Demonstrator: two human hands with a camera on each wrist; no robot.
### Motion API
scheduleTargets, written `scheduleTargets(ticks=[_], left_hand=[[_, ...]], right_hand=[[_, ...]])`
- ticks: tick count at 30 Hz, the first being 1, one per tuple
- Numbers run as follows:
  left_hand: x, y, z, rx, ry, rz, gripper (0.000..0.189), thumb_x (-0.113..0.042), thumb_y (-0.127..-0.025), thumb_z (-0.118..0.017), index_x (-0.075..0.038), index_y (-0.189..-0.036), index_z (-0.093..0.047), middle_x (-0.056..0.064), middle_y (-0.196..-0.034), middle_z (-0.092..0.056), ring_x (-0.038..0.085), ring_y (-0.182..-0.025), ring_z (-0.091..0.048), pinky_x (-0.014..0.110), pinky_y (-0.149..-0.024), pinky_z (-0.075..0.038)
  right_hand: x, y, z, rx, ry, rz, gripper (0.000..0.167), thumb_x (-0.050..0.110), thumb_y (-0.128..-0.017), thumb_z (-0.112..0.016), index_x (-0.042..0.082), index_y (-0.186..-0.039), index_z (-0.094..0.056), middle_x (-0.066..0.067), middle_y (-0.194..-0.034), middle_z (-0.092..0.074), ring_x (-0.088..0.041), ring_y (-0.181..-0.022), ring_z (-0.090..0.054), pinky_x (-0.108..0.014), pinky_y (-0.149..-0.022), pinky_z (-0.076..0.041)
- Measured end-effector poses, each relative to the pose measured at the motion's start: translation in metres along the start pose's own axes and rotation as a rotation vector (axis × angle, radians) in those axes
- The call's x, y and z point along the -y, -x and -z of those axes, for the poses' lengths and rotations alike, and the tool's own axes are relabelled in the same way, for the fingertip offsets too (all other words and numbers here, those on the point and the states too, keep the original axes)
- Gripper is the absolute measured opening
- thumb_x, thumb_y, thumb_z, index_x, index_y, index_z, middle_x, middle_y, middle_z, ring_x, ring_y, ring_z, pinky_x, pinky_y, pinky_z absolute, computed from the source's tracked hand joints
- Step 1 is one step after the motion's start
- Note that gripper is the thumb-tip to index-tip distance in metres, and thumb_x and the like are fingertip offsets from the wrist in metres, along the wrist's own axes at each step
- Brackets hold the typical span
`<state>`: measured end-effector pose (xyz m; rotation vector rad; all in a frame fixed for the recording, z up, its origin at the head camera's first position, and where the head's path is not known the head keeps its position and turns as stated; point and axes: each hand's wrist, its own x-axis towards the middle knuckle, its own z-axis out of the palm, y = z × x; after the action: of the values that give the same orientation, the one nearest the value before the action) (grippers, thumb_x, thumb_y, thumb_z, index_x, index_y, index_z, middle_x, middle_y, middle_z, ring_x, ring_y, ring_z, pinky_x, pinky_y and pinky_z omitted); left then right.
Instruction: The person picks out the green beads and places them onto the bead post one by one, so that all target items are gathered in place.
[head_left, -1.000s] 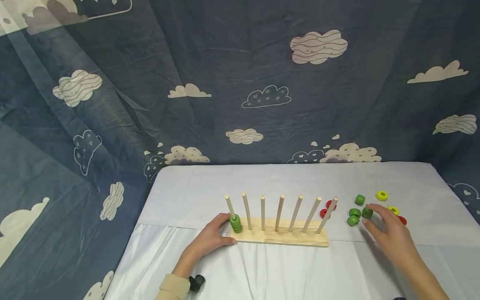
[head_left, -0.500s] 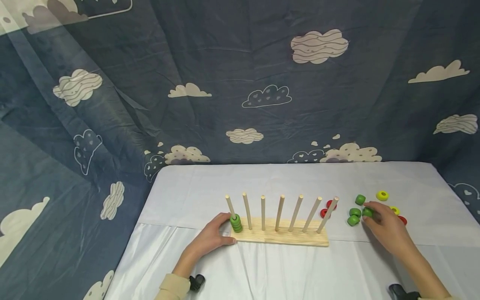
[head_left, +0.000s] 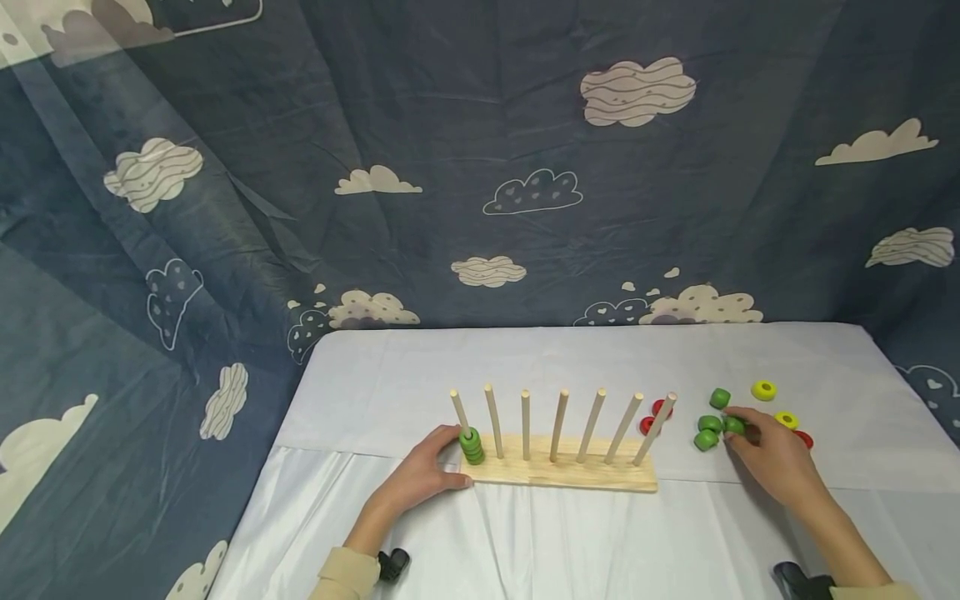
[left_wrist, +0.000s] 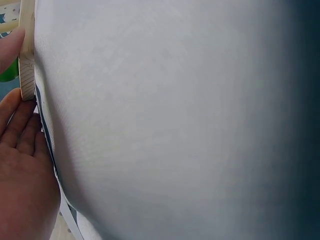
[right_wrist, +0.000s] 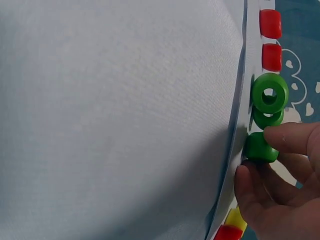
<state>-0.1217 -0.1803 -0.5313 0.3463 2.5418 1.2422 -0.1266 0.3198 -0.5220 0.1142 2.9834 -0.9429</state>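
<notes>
A wooden peg stand (head_left: pixel 558 477) with a row of upright pegs sits on the white-covered table. My left hand (head_left: pixel 420 473) holds its left end, thumb at the front corner and fingers at the end; the left wrist view shows the base end (left_wrist: pixel 27 75) between them. Green beads (head_left: pixel 472 447) are stacked on the leftmost peg; the other pegs are bare. To the right, my right hand (head_left: pixel 783 467) pinches a green bead (right_wrist: pixel 260 148) between thumb and fingers, low at the table. Other loose green beads (head_left: pixel 706 440) lie just left of it.
Two red beads (head_left: pixel 648 426) lie behind the stand's right end. Yellow beads (head_left: pixel 763 391) and another red bead (head_left: pixel 804 438) are behind and beside my right hand. A dark cloud-patterned cloth (head_left: pixel 480 225) hangs behind the table.
My right thumb and fingers have closed in on the green bead, and the black wrist device has come further into view at lower right. The left hand and stand stay put.
</notes>
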Motion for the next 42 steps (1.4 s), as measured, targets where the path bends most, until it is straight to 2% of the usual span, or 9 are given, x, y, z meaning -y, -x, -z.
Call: scheduleTargets(ticks=[8, 15, 22, 24, 27, 30, 31, 36, 42], left_hand=[[0.000, 0.000, 0.000, -0.002, -0.003, 0.000, 0.076, -0.033, -0.077, -0.082, -0.015, -0.143, -0.049, -0.001, -0.142, -0.050, 0.025, -0.139, -0.037, 0.049, -0.114, -0.029], [0.000, 0.000, -0.001, -0.003, -0.015, 0.005, 0.076, -0.034, -0.077, -0.082, -0.016, -0.144, -0.049, -0.001, -0.142, -0.050, 0.027, -0.139, -0.037, 0.051, -0.114, -0.029], [0.001, 0.001, -0.002, 0.003, -0.012, 0.026, 0.078, -0.034, -0.076, -0.082, -0.017, -0.144, -0.049, -0.003, -0.143, -0.049, 0.025, -0.140, -0.035, 0.050, -0.114, -0.027], [0.001, 0.001, -0.002, 0.003, -0.011, 0.028, 0.078, -0.033, -0.076, -0.082, -0.017, -0.144, -0.049, -0.002, -0.143, -0.049, 0.025, -0.140, -0.035, 0.051, -0.114, -0.027], [-0.001, 0.000, -0.001, 0.002, -0.012, 0.025, 0.077, -0.033, -0.076, -0.082, -0.016, -0.144, -0.049, -0.002, -0.143, -0.049, 0.026, -0.140, -0.035, 0.051, -0.114, -0.028], [-0.001, 0.000, -0.001, 0.001, -0.014, 0.023, 0.077, -0.033, -0.077, -0.082, -0.016, -0.144, -0.049, -0.001, -0.144, -0.049, 0.026, -0.140, -0.035, 0.051, -0.114, -0.028], [-0.001, 0.000, -0.001, 0.000, -0.014, 0.019, 0.077, -0.032, -0.077, -0.082, -0.015, -0.144, -0.049, 0.000, -0.143, -0.049, 0.027, -0.140, -0.036, 0.051, -0.114, -0.028], [0.000, -0.001, 0.000, -0.004, -0.015, 0.016, 0.078, -0.032, -0.077, -0.082, -0.013, -0.144, -0.048, 0.001, -0.144, -0.048, 0.027, -0.140, -0.036, 0.050, -0.114, -0.029], [0.000, -0.001, -0.001, 0.000, -0.011, 0.013, 0.077, -0.033, -0.077, -0.082, -0.014, -0.144, -0.048, 0.000, -0.144, -0.048, 0.027, -0.140, -0.036, 0.050, -0.114, -0.028]], right_hand=[[0.000, 0.002, 0.001, -0.007, -0.005, -0.006, 0.043, 0.004, -0.091, -0.063, -0.007, -0.131, -0.053, -0.034, -0.119, -0.056, -0.050, -0.101, -0.057, -0.059, -0.074, -0.052], [0.004, 0.010, 0.005, -0.079, -0.066, 0.023, 0.042, 0.001, -0.089, -0.066, -0.006, -0.129, -0.055, -0.037, -0.124, -0.052, -0.054, -0.104, -0.058, -0.058, -0.074, -0.055], [0.016, 0.017, 0.009, -0.143, -0.124, 0.039, 0.042, 0.010, -0.092, -0.068, -0.003, -0.130, -0.056, -0.034, -0.131, -0.049, -0.052, -0.105, -0.059, -0.050, -0.068, -0.057], [0.021, 0.019, 0.010, -0.160, -0.143, 0.038, 0.042, 0.012, -0.093, -0.068, -0.001, -0.131, -0.056, -0.030, -0.131, -0.050, -0.049, -0.107, -0.059, -0.041, -0.069, -0.059], [0.029, 0.021, 0.012, -0.215, -0.189, 0.042, 0.041, 0.014, -0.093, -0.068, 0.002, -0.131, -0.058, -0.019, -0.127, -0.053, -0.015, -0.106, -0.062, -0.018, -0.072, -0.055], [0.035, 0.024, 0.013, -0.288, -0.252, 0.063, 0.040, 0.013, -0.093, -0.069, 0.003, -0.130, -0.060, -0.009, -0.120, -0.053, 0.011, -0.098, -0.051, 0.000, -0.073, -0.042], [0.037, 0.024, 0.013, -0.315, -0.272, 0.072, 0.039, 0.011, -0.092, -0.069, 0.004, -0.130, -0.061, -0.006, -0.118, -0.053, 0.017, -0.094, -0.047, 0.000, -0.075, -0.042], [0.045, 0.024, 0.014, -0.381, -0.339, 0.100, 0.039, 0.006, -0.090, -0.071, 0.004, -0.128, -0.062, -0.001, -0.115, -0.054, 0.010, -0.098, -0.052, 0.000, -0.079, -0.042], [0.056, 0.026, 0.017, -0.394, -0.383, 0.115, 0.040, 0.006, -0.090, -0.071, 0.005, -0.129, -0.062, 0.003, -0.117, -0.054, 0.005, -0.100, -0.054, -0.002, -0.080, -0.043]])
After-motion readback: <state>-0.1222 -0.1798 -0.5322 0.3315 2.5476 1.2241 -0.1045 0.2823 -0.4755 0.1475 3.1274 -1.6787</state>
